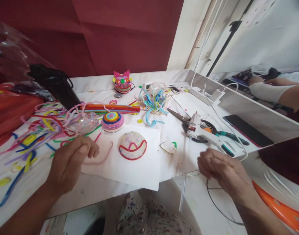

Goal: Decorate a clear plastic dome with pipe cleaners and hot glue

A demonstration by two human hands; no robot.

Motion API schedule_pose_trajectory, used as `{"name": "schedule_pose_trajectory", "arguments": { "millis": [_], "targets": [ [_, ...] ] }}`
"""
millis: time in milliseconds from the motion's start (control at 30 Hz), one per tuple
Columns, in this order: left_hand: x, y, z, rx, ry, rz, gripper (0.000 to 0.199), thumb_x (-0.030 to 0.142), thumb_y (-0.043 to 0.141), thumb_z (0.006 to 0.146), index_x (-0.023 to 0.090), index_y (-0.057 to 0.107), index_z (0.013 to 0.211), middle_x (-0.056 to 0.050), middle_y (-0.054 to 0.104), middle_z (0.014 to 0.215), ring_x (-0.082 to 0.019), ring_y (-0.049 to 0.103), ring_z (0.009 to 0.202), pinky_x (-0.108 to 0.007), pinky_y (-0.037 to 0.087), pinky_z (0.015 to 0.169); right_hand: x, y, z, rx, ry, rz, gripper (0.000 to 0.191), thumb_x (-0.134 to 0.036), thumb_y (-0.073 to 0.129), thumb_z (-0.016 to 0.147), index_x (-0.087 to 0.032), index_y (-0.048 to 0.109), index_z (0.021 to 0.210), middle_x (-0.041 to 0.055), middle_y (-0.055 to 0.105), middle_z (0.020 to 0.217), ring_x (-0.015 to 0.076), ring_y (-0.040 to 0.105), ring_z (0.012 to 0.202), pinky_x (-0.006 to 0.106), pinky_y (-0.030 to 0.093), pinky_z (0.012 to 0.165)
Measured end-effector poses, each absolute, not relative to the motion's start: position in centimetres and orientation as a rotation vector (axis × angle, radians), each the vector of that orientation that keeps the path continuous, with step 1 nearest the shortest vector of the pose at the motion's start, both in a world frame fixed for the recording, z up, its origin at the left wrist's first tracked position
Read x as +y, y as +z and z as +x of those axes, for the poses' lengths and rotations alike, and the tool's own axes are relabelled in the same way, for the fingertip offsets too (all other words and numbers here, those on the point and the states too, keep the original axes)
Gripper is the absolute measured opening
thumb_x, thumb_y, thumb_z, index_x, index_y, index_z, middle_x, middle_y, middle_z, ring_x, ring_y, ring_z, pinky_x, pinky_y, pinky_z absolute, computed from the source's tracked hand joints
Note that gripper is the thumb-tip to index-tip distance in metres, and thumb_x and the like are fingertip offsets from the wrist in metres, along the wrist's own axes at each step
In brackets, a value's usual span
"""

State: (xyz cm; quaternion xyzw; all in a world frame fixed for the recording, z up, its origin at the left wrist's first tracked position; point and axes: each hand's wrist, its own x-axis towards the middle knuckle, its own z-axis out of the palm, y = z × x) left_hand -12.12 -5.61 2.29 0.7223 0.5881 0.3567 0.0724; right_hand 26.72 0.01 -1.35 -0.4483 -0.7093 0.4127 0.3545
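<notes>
My left hand (69,161) is closed with curled fingers, beside the left part of a white paper sheet (139,174). A curved reddish pipe cleaner (106,158) runs close to its fingertips; whether they grip it I cannot tell. My right hand (220,168) is closed in a loose fist near the table's front edge, and its palm side is hidden. Between the hands, a whitish dome (132,140) with a red pipe-cleaner outline shaped like a smile lies on the paper. A small white piece with a green edge (169,147) lies to its right.
A glue gun (194,125), scissors (180,116) and pliers (232,137) lie at right, near a phone (248,130). Loose pipe cleaners (31,140), a striped dome (112,121) and a black bottle (55,86) stand left. A pink cat-like mask (122,81) is behind. Another person's arm (274,93) shows far right.
</notes>
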Motion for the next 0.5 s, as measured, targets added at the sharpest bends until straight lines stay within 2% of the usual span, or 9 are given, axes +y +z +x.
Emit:
{"name": "schedule_pose_trajectory", "arguments": {
  "millis": [100, 200, 267, 333, 367, 400, 433, 467, 500],
  "targets": [
    [-9.3, 1.0, -11.6, 1.675, 1.110, 2.130, 0.028, 0.027, 0.032, 0.096, 0.023, 0.046, 0.072, 0.002, 0.052, 0.060, -0.014, 0.052, 0.058, -0.027, 0.044, 0.053, -2.4, -4.0, 30.0, -1.712, 1.023, -1.212, 0.043, -0.043, 0.033, 0.098, -0.024, 0.035, 0.059, -0.0014, 0.038, 0.052, 0.0146, 0.039, 0.046, 0.029, 0.033, 0.045],
    [-12.6, -1.2, -10.2, 1.796, 0.990, 2.118, 0.030, 0.027, 0.035, 0.095, 0.023, 0.047, 0.068, 0.003, 0.052, 0.059, -0.012, 0.052, 0.055, -0.024, 0.043, 0.053, -4.0, -6.6, 32.8, -1.878, 0.890, -1.424, 0.046, -0.044, 0.039, 0.097, -0.021, 0.041, 0.057, -0.0009, 0.044, 0.051, 0.0129, 0.045, 0.047, 0.025, 0.038, 0.047],
    [-14.3, -2.8, -9.1, 1.845, 0.958, 2.144, 0.029, 0.032, 0.037, 0.095, 0.024, 0.053, 0.072, 0.004, 0.055, 0.060, -0.013, 0.053, 0.053, -0.023, 0.045, 0.052, -4.8, -8.6, 34.3, -2.063, 0.906, -1.503, 0.041, -0.041, 0.043, 0.094, -0.021, 0.045, 0.059, -0.0009, 0.049, 0.053, 0.0126, 0.049, 0.048, 0.023, 0.042, 0.048],
    [-15.4, -4.2, -8.1, 1.891, 0.945, 2.192, 0.026, 0.031, 0.040, 0.095, 0.025, 0.057, 0.076, 0.004, 0.061, 0.062, -0.012, 0.057, 0.053, -0.021, 0.049, 0.054, -5.4, -10.9, 35.5, -2.266, 0.955, -1.486, 0.023, -0.034, 0.050, 0.089, -0.021, 0.058, 0.071, 0.0025, 0.063, 0.068, 0.0154, 0.061, 0.060, 0.023, 0.050, 0.056],
    [-15.7, -4.7, -7.7, 1.896, 0.944, 2.241, 0.023, 0.030, 0.042, 0.094, 0.025, 0.059, 0.079, 0.003, 0.065, 0.067, -0.012, 0.061, 0.056, -0.020, 0.052, 0.057, -5.6, -12.0, 35.9, -2.331, 0.936, -1.457, 0.015, -0.030, 0.052, 0.085, -0.022, 0.064, 0.088, 0.0062, 0.070, 0.089, 0.0186, 0.067, 0.077, 0.025, 0.055, 0.068],
    [-15.8, -5.1, -7.4, 1.911, 0.948, 2.296, 0.021, 0.028, 0.044, 0.094, 0.025, 0.061, 0.083, 0.002, 0.069, 0.074, -0.012, 0.065, 0.062, -0.019, 0.054, 0.061, -5.7, -13.1, 36.1, -2.362, 0.876, -1.440, 0.025, -0.028, 0.053, 0.081, -0.023, 0.066, 0.102, 0.0094, 0.069, 0.110, 0.0221, 0.068, 0.092, 0.029, 0.056, 0.077],
    [-15.9, -5.2, -7.2, 1.926, 0.951, 2.357, 0.017, 0.028, 0.046, 0.093, 0.025, 0.063, 0.087, 0.001, 0.072, 0.083, -0.013, 0.069, 0.069, -0.019, 0.056, 0.065, -5.8, -13.8, 36.2, -2.375, 0.821, -1.445, 0.035, -0.027, 0.052, 0.080, -0.023, 0.064, 0.112, 0.0115, 0.065, 0.122, 0.0246, 0.067, 0.102, 0.031, 0.055, 0.082],
    [-15.8, -5.2, -7.0, 1.945, 0.953, 2.414, 0.015, 0.028, 0.049, 0.092, 0.025, 0.064, 0.091, 0.001, 0.073, 0.089, -0.014, 0.070, 0.075, -0.020, 0.057, 0.069, -5.8, -14.3, 36.1, -2.374, 0.791, -1.451, 0.037, -0.027, 0.051, 0.080, -0.022, 0.063, 0.115, 0.0125, 0.064, 0.123, 0.0254, 0.067, 0.103, 0.033, 0.056, 0.083],
    [-15.5, -4.9, -6.9, 1.966, 0.953, 2.453, 0.013, 0.028, 0.052, 0.091, 0.026, 0.065, 0.092, 0.001, 0.074, 0.091, -0.015, 0.071, 0.078, -0.020, 0.057, 0.071, -5.7, -14.5, 35.9, -2.376, 0.801, -1.455, 0.032, -0.027, 0.049, 0.083, -0.022, 0.064, 0.110, 0.0116, 0.069, 0.114, 0.0239, 0.070, 0.094, 0.031, 0.057, 0.079]
  ]
}}
